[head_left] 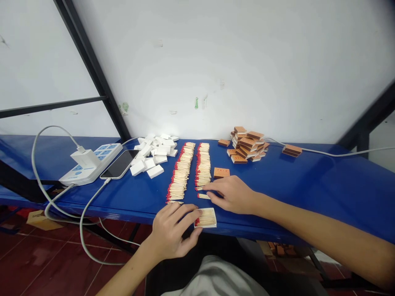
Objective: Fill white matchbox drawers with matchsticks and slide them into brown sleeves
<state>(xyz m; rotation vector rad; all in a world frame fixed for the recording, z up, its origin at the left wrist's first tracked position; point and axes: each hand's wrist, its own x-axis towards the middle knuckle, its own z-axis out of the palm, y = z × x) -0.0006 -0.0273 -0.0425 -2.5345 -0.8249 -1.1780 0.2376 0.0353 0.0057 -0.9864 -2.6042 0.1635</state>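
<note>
Near the table's front edge, my left hand (177, 230) grips the left end of a small white tray (215, 224) filled with red-tipped matches. My right hand (230, 195) reaches over the near end of the right row of matches (203, 166), thumb and forefinger apart, beside a few loose matches (203, 196). No match is plainly held between those fingers. Left of that row lies a second, longer row of matches (182, 170). Just behind my right hand rests an orange matchbox cover (221, 172).
White trays (156, 152) lie heaped at the back left. Orange matchboxes (248, 144) are piled at the back right, with a small stack (291, 150) farther right. A phone (120, 164), a power strip (92, 164) and white cables occupy the left side.
</note>
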